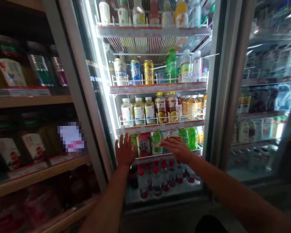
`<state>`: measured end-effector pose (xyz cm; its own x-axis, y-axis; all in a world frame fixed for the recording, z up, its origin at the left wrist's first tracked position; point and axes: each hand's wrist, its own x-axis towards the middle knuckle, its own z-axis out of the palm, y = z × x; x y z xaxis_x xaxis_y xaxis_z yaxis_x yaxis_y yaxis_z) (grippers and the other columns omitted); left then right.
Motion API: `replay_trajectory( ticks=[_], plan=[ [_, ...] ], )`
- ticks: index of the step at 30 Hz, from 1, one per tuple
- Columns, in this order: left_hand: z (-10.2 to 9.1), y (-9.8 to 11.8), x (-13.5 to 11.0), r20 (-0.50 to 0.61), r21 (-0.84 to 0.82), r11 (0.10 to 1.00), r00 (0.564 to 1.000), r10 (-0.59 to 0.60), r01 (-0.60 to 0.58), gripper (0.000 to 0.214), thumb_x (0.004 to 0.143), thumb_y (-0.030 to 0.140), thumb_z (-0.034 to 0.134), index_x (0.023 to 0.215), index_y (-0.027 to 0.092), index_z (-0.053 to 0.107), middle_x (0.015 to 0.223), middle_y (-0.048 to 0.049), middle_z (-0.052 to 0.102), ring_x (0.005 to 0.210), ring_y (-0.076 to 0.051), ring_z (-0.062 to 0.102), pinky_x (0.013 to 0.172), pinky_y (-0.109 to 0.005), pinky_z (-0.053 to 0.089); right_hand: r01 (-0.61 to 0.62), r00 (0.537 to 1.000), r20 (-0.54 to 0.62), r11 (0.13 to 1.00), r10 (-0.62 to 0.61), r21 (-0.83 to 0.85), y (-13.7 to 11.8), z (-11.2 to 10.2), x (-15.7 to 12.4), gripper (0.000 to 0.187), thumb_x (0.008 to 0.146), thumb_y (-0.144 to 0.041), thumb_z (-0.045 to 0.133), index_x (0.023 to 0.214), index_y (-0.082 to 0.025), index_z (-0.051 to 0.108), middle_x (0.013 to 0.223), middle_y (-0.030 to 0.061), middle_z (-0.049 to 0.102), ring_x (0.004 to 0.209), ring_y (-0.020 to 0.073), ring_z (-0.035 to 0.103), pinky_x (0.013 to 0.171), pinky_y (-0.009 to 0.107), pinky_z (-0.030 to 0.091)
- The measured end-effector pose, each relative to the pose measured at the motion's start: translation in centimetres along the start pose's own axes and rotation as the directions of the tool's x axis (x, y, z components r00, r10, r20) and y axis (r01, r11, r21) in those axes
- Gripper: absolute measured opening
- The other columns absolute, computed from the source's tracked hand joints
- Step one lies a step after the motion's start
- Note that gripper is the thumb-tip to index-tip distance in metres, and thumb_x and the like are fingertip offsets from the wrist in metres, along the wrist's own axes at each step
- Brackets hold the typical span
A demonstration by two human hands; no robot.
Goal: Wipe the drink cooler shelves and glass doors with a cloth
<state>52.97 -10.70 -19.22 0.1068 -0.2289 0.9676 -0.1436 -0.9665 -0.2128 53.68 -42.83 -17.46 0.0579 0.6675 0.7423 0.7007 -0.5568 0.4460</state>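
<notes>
A glass-fronted drinks fridge stands lit in front of me, its shelves holding bottles and cans. My left hand is raised at the fridge's lower left, palm forward and fingers spread, with nothing in it. Whether it touches the glass I cannot tell. Further right, my right hand reaches forward with its fingers over a pale, crumpled cloth, held against the fridge front. Behind the hands are green bottles and a reddish drink pack. Part of the cloth is hidden under the fingers.
Left of the fridge, wooden shelves carry dark bottles. A metal frame separates this fridge from another glass-doored cooler on the right. Red-capped bottles stand at the fridge bottom. A dark rounded shape shows at the lower edge.
</notes>
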Motion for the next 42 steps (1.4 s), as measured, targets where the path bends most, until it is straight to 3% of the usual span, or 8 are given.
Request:
replay_trajectory(
  ticks=[6, 11, 17, 23, 28, 33, 38, 42],
  plan=[
    [0.0, 0.0, 0.0, 0.000, 0.008, 1.000, 1.000, 0.002, -0.002, 0.074, 0.099, 0.028, 0.052, 0.162, 0.022, 0.013, 0.162, -0.0124, 0.032, 0.155, -0.026, 0.011, 0.126, -0.051, 0.014, -0.259, 0.947, -0.211, 0.965, 0.244, -0.048, 1.7, -0.4, -1.6, 0.047, 0.099, -0.009, 0.045, 0.139, -0.026, 0.060, 0.138, 0.0030, 0.066, 0.127, 0.0210, 0.056, 0.113, 0.042, 0.042],
    [0.0, -0.1, 0.0, 0.035, 0.008, 1.000, 0.999, -0.018, 0.018, 0.074, 0.099, 0.028, 0.051, 0.162, 0.023, 0.012, 0.162, -0.0125, 0.030, 0.155, -0.027, 0.012, 0.126, -0.053, 0.015, -0.145, 0.979, -0.148, 0.989, 0.138, -0.040, 2.3, -0.8, -3.5, 0.044, 0.099, -0.008, 0.043, 0.133, -0.025, 0.065, 0.133, 0.0023, 0.069, 0.123, 0.0195, 0.059, 0.110, 0.040, 0.045],
    [0.1, -0.1, -0.1, 0.028, -0.018, 1.000, 0.999, -0.025, 0.026, 0.073, 0.099, 0.028, 0.051, 0.162, 0.024, 0.015, 0.162, -0.0120, 0.031, 0.155, -0.028, 0.014, 0.126, -0.053, 0.015, -0.325, 0.903, -0.296, 0.946, 0.312, 0.006, 3.8, -1.6, -4.9, 0.040, 0.098, -0.009, 0.043, 0.123, -0.023, 0.070, 0.124, 0.0054, 0.073, 0.120, 0.0219, 0.061, 0.109, 0.045, 0.047],
    [0.3, -0.2, -0.4, 0.070, -0.065, 0.995, 0.995, -0.076, 0.081, 0.072, 0.098, 0.029, 0.053, 0.161, 0.026, 0.020, 0.162, -0.0105, 0.031, 0.154, -0.029, 0.018, 0.126, -0.055, 0.014, -0.319, 0.916, -0.243, 0.947, 0.319, 0.040, 5.4, -2.4, -6.9, 0.038, 0.096, -0.010, 0.042, 0.113, -0.023, 0.074, 0.119, 0.0055, 0.074, 0.115, 0.0213, 0.064, 0.105, 0.044, 0.051],
    [0.3, -0.3, -0.5, 0.073, -0.063, 0.996, 0.995, -0.064, 0.069, 0.072, 0.098, 0.028, 0.053, 0.161, 0.024, 0.019, 0.162, -0.0114, 0.032, 0.155, -0.028, 0.015, 0.126, -0.054, 0.012, -0.537, 0.757, -0.445, 0.844, 0.479, -0.005, 6.5, -2.9, -8.4, 0.033, 0.094, -0.011, 0.045, 0.105, -0.020, 0.074, 0.111, 0.0093, 0.075, 0.110, 0.0251, 0.063, 0.100, 0.046, 0.050],
    [0.4, -0.3, -0.3, 0.043, -0.030, 0.999, 0.998, -0.040, 0.041, 0.072, 0.098, 0.028, 0.053, 0.161, 0.023, 0.018, 0.160, -0.0125, 0.034, 0.154, -0.028, 0.015, 0.126, -0.054, 0.014, -0.565, 0.751, -0.386, 0.824, 0.536, 0.045, 6.9, -3.3, -9.9, 0.030, 0.093, -0.012, 0.047, 0.099, -0.021, 0.074, 0.105, 0.0089, 0.072, 0.105, 0.0243, 0.062, 0.096, 0.045, 0.050],
    [0.3, -0.1, -0.2, 0.016, 0.004, 1.000, 1.000, -0.022, 0.022, 0.071, 0.099, 0.029, 0.051, 0.161, 0.022, 0.018, 0.159, -0.0131, 0.037, 0.154, -0.027, 0.016, 0.126, -0.052, 0.016, -0.718, 0.567, -0.524, 0.693, 0.636, 0.064, 6.1, -2.4, -12.2, 0.028, 0.094, -0.017, 0.048, 0.103, -0.017, 0.074, 0.103, 0.0140, 0.065, 0.102, 0.0268, 0.059, 0.092, 0.048, 0.052],
    [0.2, -0.2, -0.2, 0.035, -0.013, 1.000, 0.999, -0.027, 0.027, 0.068, 0.099, 0.029, 0.050, 0.160, 0.020, 0.023, 0.159, -0.0135, 0.038, 0.155, -0.027, 0.015, 0.126, -0.052, 0.014, -0.616, 0.736, -0.356, 0.788, 0.576, 0.002, 4.0, -1.1, -14.3, 0.033, 0.094, -0.013, 0.046, 0.113, -0.021, 0.071, 0.110, 0.0116, 0.070, 0.104, 0.0265, 0.063, 0.092, 0.048, 0.054]
  ],
)
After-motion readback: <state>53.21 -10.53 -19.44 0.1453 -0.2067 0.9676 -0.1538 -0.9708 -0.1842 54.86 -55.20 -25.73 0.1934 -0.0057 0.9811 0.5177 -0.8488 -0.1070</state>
